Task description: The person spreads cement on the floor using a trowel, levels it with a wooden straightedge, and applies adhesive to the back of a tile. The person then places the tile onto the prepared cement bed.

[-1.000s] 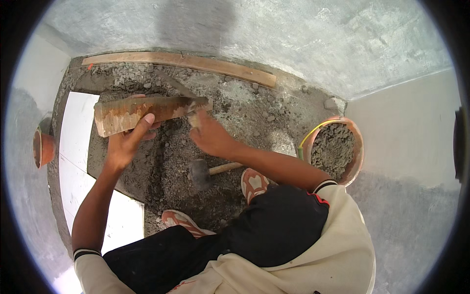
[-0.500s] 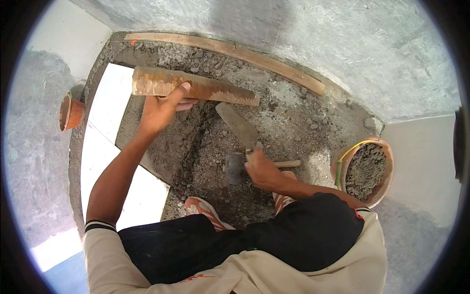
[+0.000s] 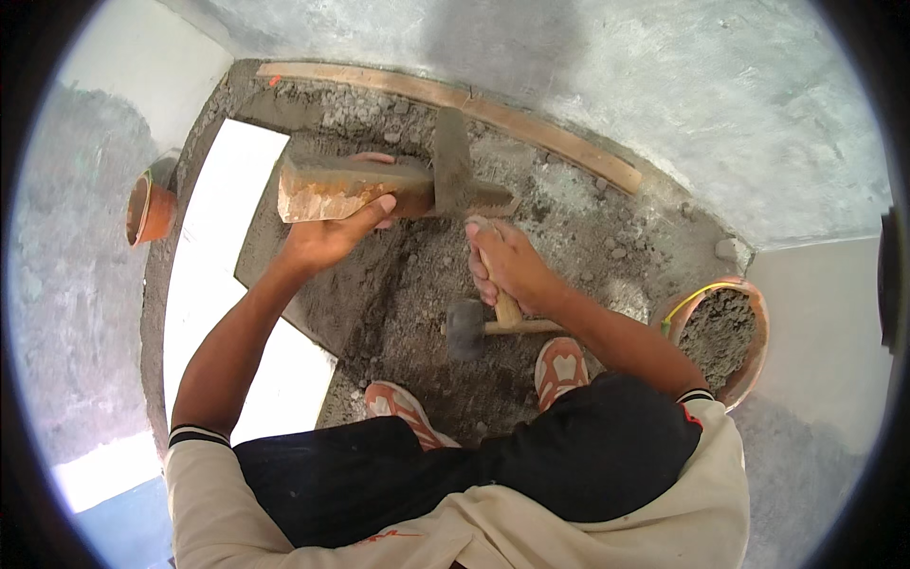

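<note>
My left hand (image 3: pixel 332 237) is closed round a short, mortar-smeared wooden board (image 3: pixel 327 197), held above the rough mortar bed. Gripped by its wooden handle in my right hand (image 3: pixel 512 268) is a trowel (image 3: pixel 453 163). Its grey blade lies across the right part of the board and appears to touch it. Below my right hand, a rubber mallet (image 3: pixel 464 329) with a black head and wooden handle rests on the ground. White tiles (image 3: pixel 223 199) are laid to the left of the mortar bed (image 3: pixel 327 299).
A bucket (image 3: pixel 749 365) of wet mortar stands at the right by the wall. At the far left is a small orange bucket (image 3: pixel 152 211). A long wooden strip (image 3: pixel 531 136) runs along the back wall. My shoes (image 3: pixel 561 370) are on the loose rubble.
My right hand has brought the trowel up, its blade now pointing away over the board. In my left hand the board has tilted, showing more of its upper face.
</note>
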Action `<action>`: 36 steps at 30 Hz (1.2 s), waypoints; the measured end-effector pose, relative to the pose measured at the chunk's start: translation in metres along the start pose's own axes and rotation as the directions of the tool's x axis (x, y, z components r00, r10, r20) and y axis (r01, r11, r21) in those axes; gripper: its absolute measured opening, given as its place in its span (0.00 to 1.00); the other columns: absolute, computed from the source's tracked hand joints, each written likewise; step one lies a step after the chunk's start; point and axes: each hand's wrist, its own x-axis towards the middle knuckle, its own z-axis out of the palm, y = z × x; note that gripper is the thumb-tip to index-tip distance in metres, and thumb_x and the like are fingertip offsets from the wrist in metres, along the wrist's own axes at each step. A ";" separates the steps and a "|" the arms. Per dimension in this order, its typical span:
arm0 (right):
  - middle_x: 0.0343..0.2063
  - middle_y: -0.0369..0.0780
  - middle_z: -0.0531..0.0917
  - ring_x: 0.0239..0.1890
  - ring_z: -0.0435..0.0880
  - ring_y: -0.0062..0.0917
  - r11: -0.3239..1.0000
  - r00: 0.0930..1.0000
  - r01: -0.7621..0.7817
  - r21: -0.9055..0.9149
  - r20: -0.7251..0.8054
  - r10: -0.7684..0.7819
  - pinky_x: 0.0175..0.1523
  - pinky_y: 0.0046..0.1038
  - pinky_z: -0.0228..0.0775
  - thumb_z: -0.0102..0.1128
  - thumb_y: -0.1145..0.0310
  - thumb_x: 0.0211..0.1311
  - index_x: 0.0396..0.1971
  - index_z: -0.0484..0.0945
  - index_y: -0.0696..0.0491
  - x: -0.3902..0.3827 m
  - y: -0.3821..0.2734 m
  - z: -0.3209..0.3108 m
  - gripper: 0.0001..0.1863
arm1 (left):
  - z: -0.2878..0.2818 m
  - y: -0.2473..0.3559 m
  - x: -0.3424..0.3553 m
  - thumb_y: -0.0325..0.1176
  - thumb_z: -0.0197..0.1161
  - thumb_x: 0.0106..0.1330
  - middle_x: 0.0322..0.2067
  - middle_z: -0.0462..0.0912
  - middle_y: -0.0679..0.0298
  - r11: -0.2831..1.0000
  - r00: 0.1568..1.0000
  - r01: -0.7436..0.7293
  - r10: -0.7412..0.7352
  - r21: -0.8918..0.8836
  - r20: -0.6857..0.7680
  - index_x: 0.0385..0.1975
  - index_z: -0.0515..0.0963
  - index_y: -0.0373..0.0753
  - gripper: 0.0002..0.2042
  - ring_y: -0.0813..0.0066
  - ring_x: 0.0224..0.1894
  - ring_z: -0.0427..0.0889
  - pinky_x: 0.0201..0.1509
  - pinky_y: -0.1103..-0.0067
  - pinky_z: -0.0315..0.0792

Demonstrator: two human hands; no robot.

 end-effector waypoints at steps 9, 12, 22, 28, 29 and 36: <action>0.40 0.54 0.85 0.40 0.84 0.51 0.641 0.946 0.022 -0.768 -0.192 -0.262 0.48 0.49 0.74 0.54 0.53 0.81 0.60 0.71 0.64 -0.101 0.100 -0.066 0.27 | -0.011 0.015 0.002 0.49 0.69 0.73 0.62 0.83 0.55 0.918 0.963 0.232 -0.263 0.321 0.055 0.70 0.72 0.40 0.31 0.60 0.61 0.84 0.62 0.66 0.82; 0.41 0.55 0.82 0.39 0.84 0.54 0.382 0.807 0.156 -0.911 -0.105 -0.581 0.45 0.51 0.73 0.54 0.57 0.80 0.59 0.71 0.63 -0.096 0.036 -0.067 0.23 | -0.006 0.008 0.000 0.57 0.65 0.74 0.60 0.85 0.56 0.867 0.960 0.228 -0.276 0.442 0.046 0.68 0.76 0.39 0.32 0.59 0.62 0.83 0.66 0.65 0.76; 0.47 0.59 0.82 0.45 0.85 0.58 0.177 0.872 0.220 -0.959 0.112 -0.477 0.47 0.51 0.79 0.56 0.54 0.79 0.64 0.66 0.65 -0.066 0.014 -0.017 0.29 | 0.012 0.042 -0.013 0.60 0.62 0.75 0.70 0.75 0.54 0.813 0.929 0.272 -0.361 0.514 0.080 0.71 0.72 0.41 0.34 0.57 0.70 0.75 0.74 0.67 0.68; 0.51 0.60 0.81 0.49 0.84 0.58 0.472 0.829 -0.350 -0.809 -0.503 -0.246 0.52 0.53 0.77 0.52 0.55 0.81 0.65 0.65 0.65 -0.068 0.053 -0.093 0.29 | 0.013 -0.001 -0.020 0.54 0.70 0.72 0.54 0.87 0.52 0.928 0.966 0.252 -0.256 0.274 -0.020 0.63 0.77 0.32 0.32 0.66 0.53 0.88 0.58 0.69 0.82; 0.51 0.60 0.81 0.50 0.84 0.58 0.436 0.841 -0.218 -0.873 -0.395 -0.371 0.53 0.53 0.77 0.52 0.55 0.81 0.65 0.66 0.66 -0.073 0.048 -0.082 0.29 | 0.011 0.002 -0.020 0.53 0.71 0.71 0.54 0.87 0.52 0.914 0.961 0.273 -0.276 0.300 -0.033 0.63 0.76 0.31 0.32 0.66 0.54 0.88 0.58 0.69 0.82; 0.53 0.61 0.81 0.48 0.84 0.61 0.168 0.895 -0.026 -0.985 -0.098 -0.435 0.52 0.54 0.78 0.49 0.53 0.82 0.64 0.69 0.63 -0.057 0.074 -0.116 0.28 | -0.001 0.006 -0.013 0.47 0.75 0.69 0.56 0.86 0.52 0.941 0.985 0.155 -0.170 0.302 0.025 0.63 0.77 0.32 0.30 0.63 0.57 0.87 0.61 0.64 0.83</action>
